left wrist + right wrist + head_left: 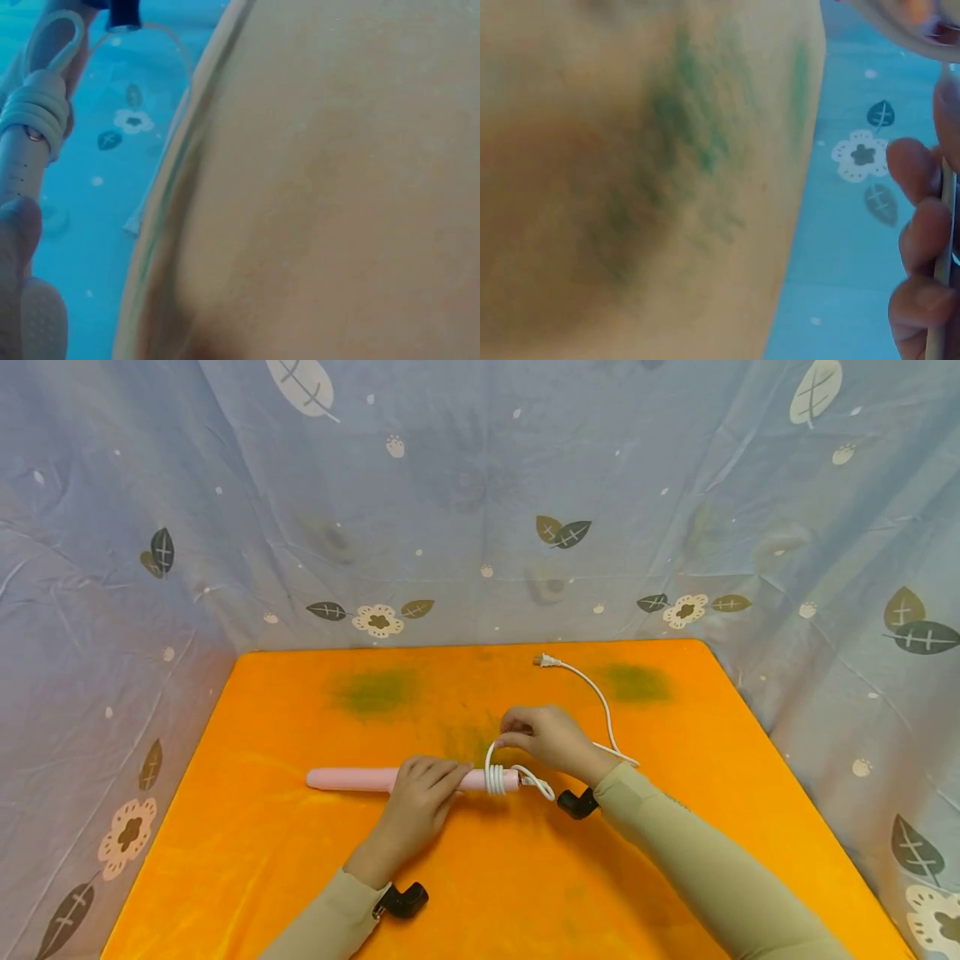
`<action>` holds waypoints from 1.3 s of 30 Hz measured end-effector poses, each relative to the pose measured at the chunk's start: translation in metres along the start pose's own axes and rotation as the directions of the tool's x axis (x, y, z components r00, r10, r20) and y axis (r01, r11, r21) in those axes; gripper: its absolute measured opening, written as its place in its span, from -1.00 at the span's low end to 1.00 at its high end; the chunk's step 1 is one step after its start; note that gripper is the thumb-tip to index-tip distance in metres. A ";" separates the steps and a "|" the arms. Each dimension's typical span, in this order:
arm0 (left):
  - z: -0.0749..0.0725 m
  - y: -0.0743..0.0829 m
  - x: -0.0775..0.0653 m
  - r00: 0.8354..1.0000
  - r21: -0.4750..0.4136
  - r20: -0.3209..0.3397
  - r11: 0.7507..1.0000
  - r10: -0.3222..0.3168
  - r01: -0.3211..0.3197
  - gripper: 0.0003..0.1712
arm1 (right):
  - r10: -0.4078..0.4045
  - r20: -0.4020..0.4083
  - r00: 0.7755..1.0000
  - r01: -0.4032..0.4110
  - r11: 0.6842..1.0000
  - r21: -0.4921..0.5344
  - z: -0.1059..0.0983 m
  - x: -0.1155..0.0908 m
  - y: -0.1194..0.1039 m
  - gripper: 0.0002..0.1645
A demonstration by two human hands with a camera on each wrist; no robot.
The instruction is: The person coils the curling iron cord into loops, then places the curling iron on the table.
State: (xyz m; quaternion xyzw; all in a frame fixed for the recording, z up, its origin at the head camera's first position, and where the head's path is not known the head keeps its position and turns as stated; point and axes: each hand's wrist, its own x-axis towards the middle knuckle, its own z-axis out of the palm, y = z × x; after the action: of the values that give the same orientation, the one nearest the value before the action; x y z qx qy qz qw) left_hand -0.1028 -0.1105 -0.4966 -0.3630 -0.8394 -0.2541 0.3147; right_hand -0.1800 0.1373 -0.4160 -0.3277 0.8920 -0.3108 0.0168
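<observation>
A pink hair styling iron (348,779) lies crosswise above the orange cloth, with its long body to the left. My left hand (420,800) grips it around the middle. White cord (494,780) is wound in several turns around its right end, and a small loop hangs off that end. Just above the turns, my right hand (553,742) pinches the cord between thumb and fingertips. In the left wrist view the wound cord (37,112) sits beside a small button on the handle. The right wrist view shows the cord running through curled fingers (922,232).
The cord's free length curves over the cloth (300,877) to a two-prong plug (547,661) near the far edge. A patterned curtain (480,477) encloses the back and sides. Black camera mounts (405,902) stick out from both wrists.
</observation>
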 end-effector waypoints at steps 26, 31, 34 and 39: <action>-0.012 -0.013 0.012 0.993 -0.016 -0.097 0.998 -0.062 0.060 -0.59 | -0.047 -0.025 0.999 0.051 0.980 0.191 0.044 -0.019 0.006 -0.84; -0.012 -0.014 0.012 0.993 -0.009 -0.088 0.997 -0.082 0.082 -0.57 | -0.048 -0.103 0.994 0.058 0.993 0.103 0.058 -0.025 0.000 -0.90; -0.011 -0.015 0.012 0.990 -0.005 -0.082 0.994 -0.111 0.111 -0.53 | -0.110 -0.141 0.984 0.100 0.992 -0.075 0.066 -0.029 -0.006 -0.88; -0.011 -0.020 0.013 0.985 0.014 -0.046 0.986 -0.164 0.164 -0.52 | -0.181 -0.137 0.974 0.135 0.946 -0.294 0.072 -0.038 -0.014 -0.86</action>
State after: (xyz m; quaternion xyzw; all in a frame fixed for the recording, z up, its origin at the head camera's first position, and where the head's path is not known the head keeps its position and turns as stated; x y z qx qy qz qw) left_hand -0.1215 -0.1239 -0.4834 -0.2843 -0.8614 -0.2799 0.3144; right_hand -0.1250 0.1123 -0.4730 -0.3710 0.8964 -0.2060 -0.1277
